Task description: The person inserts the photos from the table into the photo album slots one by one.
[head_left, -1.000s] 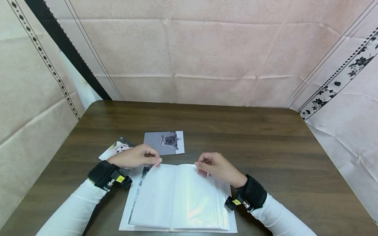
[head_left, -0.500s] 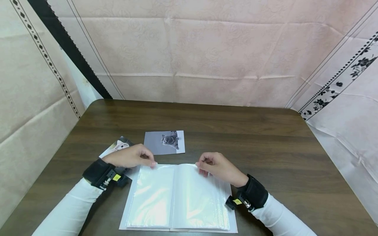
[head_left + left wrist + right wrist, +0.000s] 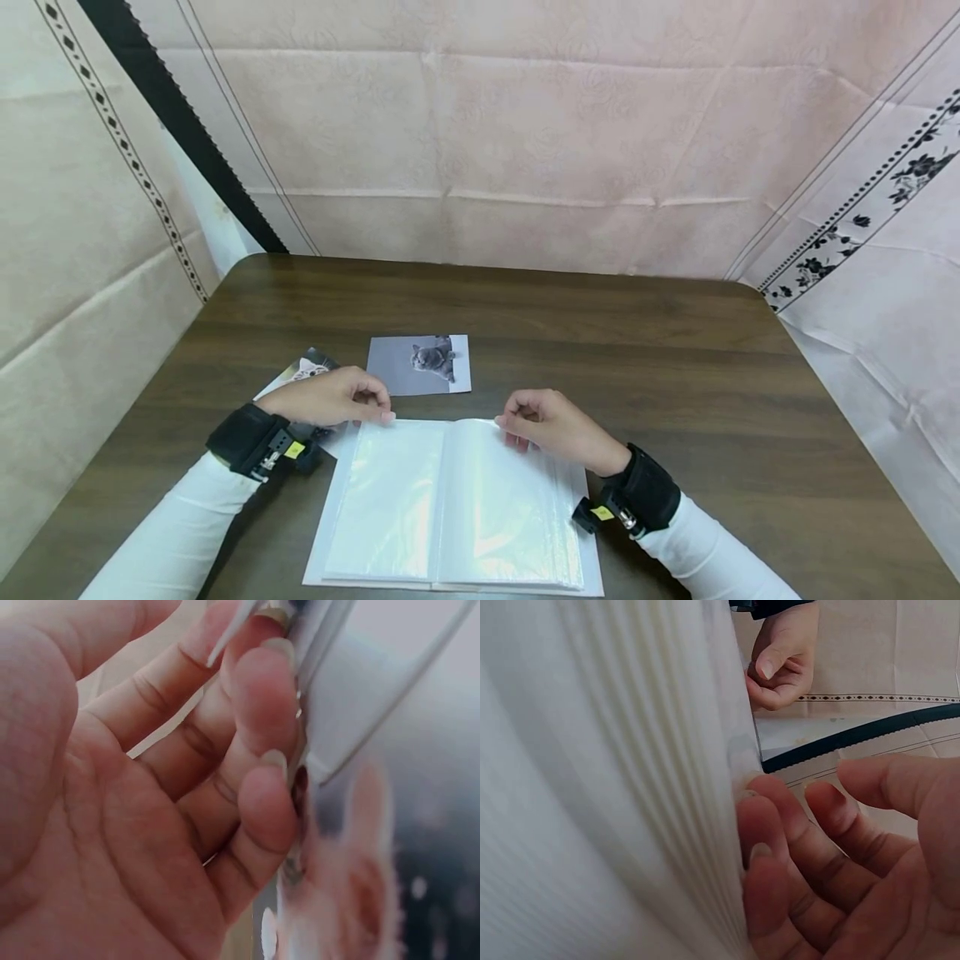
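A photo album (image 3: 457, 500) with clear sleeves lies open on the wooden table, its white cover showing round the pages. My left hand (image 3: 333, 398) pinches the top edge of the left page (image 3: 386, 500); in the left wrist view a thin white corner (image 3: 232, 631) shows at its fingertips. Blurred pictures show on the glossy surface beside that hand. My right hand (image 3: 558, 425) is at the top of the right page (image 3: 510, 508). In the right wrist view its loosely bent fingers (image 3: 763, 832) rest against the stacked page edges (image 3: 660, 750), the thumb apart.
Behind the album lies a photo of a grey cat (image 3: 420, 365). Another photo, of a white cat (image 3: 303, 369), is partly covered by my left hand. Patterned pale cloth (image 3: 525, 150) hangs beyond the table (image 3: 600, 325).
The lifted page has come down flat on the left side, hiding the dark-edged picture beneath. My left hand has moved slightly left with it. The right hand has hardly moved.
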The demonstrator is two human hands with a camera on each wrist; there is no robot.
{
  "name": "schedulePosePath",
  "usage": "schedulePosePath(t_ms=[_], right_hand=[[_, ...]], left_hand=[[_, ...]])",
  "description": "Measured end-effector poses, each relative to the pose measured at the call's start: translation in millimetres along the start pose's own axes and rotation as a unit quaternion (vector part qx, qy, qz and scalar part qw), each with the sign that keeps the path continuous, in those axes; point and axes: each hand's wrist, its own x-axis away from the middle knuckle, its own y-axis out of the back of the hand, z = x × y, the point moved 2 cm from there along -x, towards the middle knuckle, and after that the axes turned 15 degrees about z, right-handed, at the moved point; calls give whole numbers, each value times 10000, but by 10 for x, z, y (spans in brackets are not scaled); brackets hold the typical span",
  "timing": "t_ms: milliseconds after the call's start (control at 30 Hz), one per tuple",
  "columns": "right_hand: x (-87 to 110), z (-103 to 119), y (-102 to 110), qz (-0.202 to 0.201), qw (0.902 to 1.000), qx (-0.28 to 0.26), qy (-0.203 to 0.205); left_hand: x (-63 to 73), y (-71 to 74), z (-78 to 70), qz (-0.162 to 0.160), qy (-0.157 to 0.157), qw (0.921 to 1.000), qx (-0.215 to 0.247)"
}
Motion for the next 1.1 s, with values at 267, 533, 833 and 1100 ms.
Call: schedulePosePath(t_ms=[267, 533, 833, 1100], right_hand=[[-32, 32, 36, 203, 9993, 284, 110], [-142, 165, 109, 286, 9933, 1106, 183], [-398, 292, 149, 346, 9889, 1443, 110], [-667, 304, 277, 248, 9878, 1512, -258]], left_hand=[[-5, -9, -23, -8, 32, 10000, -35], [5, -34, -30, -37, 83, 9999, 63], [26, -44, -24, -61, 72, 9999, 57], [8, -43, -36, -174, 177, 9997, -30]])
